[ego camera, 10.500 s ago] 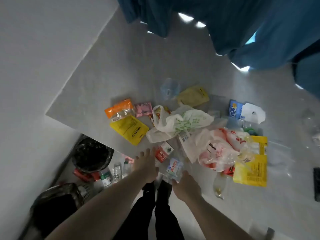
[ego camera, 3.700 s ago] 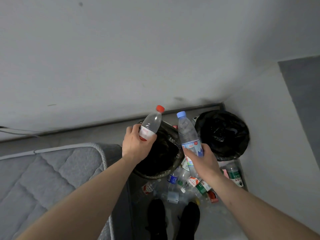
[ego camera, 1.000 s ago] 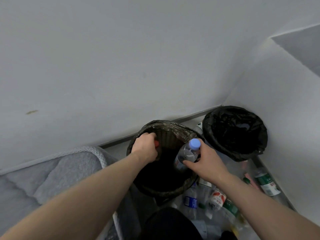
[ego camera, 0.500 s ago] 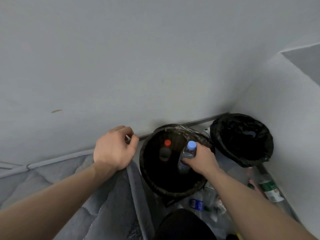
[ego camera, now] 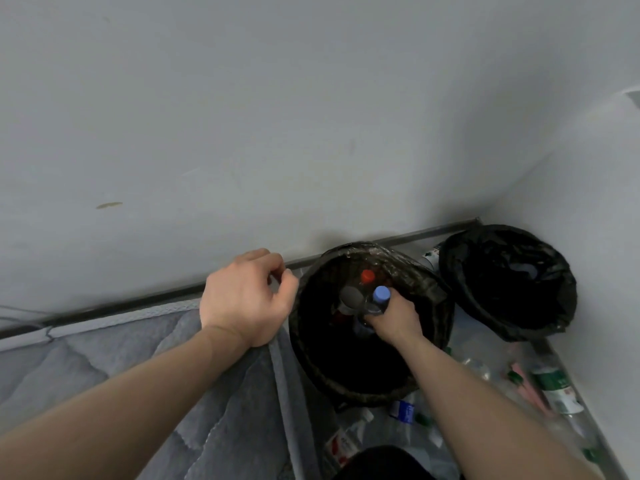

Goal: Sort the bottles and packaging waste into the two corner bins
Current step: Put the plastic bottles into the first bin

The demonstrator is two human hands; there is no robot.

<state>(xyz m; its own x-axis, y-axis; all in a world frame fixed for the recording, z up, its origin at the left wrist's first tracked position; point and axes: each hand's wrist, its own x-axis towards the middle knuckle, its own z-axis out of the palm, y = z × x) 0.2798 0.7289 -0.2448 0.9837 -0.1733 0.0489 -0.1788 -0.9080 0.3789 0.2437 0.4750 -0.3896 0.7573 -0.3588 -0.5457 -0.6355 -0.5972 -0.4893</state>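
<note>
Mattress [ego camera: 104,393]: left of near bin [ego camera: 440,292], edge touching it.
Far bin [ego camera: 568,299]: right of near bin, in the corner.
Left hand [ego camera: 242,299]: loosely curled, holding nothing, left of near bin.
Right hand [ego camera: 393,318]: inside near bin, gripping blue-cap bottle [ego camera: 381,296]; red-cap bottle [ego camera: 367,277] beside it.
Loose bottles [ego camera: 554,386]: floor, below the bins.

Right hand [ego camera: 393,320] gripping blue-capped bottle [ego camera: 380,299] inside near bin [ego camera: 433,289] — red-capped bottle [ego camera: 367,277] beside (upright), left hand [ego camera: 244,299] loosely curled.
</note>
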